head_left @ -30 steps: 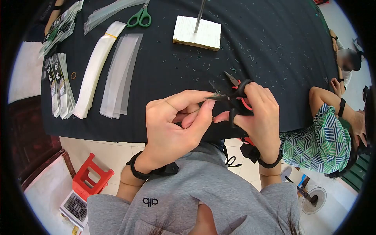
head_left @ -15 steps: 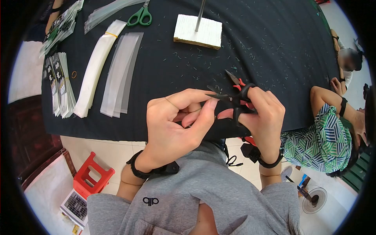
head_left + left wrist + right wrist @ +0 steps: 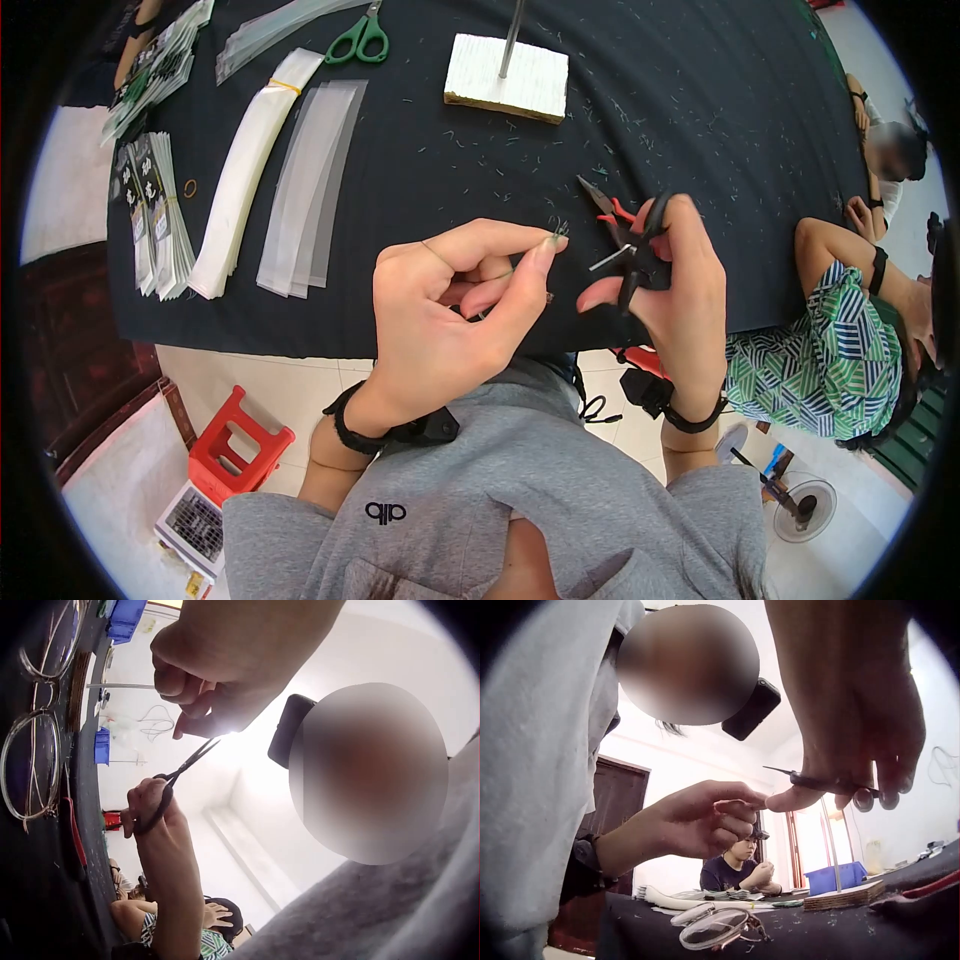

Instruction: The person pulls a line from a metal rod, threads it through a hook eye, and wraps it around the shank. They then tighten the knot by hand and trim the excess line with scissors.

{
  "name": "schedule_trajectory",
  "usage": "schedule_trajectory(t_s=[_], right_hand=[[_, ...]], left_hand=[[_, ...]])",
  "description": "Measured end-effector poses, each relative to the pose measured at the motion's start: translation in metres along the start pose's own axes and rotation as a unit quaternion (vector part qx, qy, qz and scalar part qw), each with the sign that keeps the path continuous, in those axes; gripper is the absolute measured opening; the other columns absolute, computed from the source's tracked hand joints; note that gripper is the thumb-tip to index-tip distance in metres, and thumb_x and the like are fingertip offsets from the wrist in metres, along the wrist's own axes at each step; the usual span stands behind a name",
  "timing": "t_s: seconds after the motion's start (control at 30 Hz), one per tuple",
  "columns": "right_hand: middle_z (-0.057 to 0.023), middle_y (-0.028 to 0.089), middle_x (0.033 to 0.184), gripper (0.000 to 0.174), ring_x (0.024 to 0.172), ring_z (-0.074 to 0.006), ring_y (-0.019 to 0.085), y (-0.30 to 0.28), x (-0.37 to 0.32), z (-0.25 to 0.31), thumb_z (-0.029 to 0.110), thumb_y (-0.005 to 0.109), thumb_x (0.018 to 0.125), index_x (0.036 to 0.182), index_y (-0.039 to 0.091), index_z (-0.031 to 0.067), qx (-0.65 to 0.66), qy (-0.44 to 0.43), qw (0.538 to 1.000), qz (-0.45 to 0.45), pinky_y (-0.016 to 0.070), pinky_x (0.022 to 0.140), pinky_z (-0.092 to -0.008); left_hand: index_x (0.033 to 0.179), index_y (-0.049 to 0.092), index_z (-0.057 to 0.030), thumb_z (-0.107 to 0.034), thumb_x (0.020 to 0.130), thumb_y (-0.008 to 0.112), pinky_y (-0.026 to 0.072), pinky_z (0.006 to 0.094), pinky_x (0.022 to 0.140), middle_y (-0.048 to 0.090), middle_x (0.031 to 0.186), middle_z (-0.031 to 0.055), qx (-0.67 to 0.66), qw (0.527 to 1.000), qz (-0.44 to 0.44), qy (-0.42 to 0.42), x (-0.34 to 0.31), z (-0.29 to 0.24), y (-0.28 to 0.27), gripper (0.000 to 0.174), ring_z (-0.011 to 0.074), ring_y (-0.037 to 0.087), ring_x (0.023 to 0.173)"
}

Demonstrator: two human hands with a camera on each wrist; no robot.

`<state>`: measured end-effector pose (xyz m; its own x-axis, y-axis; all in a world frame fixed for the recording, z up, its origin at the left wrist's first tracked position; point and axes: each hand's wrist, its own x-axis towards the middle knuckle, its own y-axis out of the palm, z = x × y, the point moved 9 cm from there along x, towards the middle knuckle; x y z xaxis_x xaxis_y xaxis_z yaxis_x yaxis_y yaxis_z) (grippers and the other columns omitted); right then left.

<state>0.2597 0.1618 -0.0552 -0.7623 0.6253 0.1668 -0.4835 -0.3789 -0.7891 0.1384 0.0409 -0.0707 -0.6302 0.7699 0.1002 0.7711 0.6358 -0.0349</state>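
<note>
Black cloth on counter [image 3: 400, 170], green clippings scattered over it. Left hand [image 3: 440, 310] pinches thin green strands [image 3: 560, 231] between thumb and index finger, above the near edge. Right hand [image 3: 688, 290] holds black scissors [image 3: 630, 255], fingers in loops, blades apart from strands. Pliers [image 3: 604, 203] beside scissors in head view; white block [image 3: 505, 80] farther back.

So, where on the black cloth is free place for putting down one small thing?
The widest nearly bare patch of black cloth lies between the clear sleeves and the white block. Left of those sleeves, the banded bundle and labelled packets crowd it; nearer the block, clippings are scattered.
</note>
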Motion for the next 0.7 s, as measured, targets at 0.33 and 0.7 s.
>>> schedule_trajectory(t_s=[0.33, 0.7], right_hand=[[-0.0073, 0.05, 0.077, 0.059, 0.073, -0.0262, 0.057, 0.011, 0.003, 0.006, 0.031, 0.087, 0.05, 0.086, 0.049, 0.0034, -0.03, -0.036, 0.997, 0.056, 0.0438, 0.064, -0.0352], [-0.0036, 0.054, 0.071, 0.052, 0.067, -0.022, 0.058, 0.004, 0.001, 0.01, 0.034, 0.086, 0.051, 0.079, 0.052, 0.0056, -0.049, -0.042, 0.998, 0.019, 0.0431, 0.061, -0.0336]], left_hand=[[0.092, 0.069, 0.0039, 0.007, 0.081, 0.063, 0.0222, 0.0157, 0.045, 0.046, 0.055, -0.0085, 0.02, 1.0, 0.006, 0.014, -0.002, -0.005, 0.004, 0.013, -0.0036, 0.033, 0.05], [0.091, 0.069, 0.0024, 0.009, 0.077, 0.066, 0.029, 0.0154, 0.044, 0.042, 0.051, -0.0051, 0.021, 0.999, -0.005, 0.027, -0.001, -0.007, 0.005, 0.016, -0.0022, 0.036, 0.047]])
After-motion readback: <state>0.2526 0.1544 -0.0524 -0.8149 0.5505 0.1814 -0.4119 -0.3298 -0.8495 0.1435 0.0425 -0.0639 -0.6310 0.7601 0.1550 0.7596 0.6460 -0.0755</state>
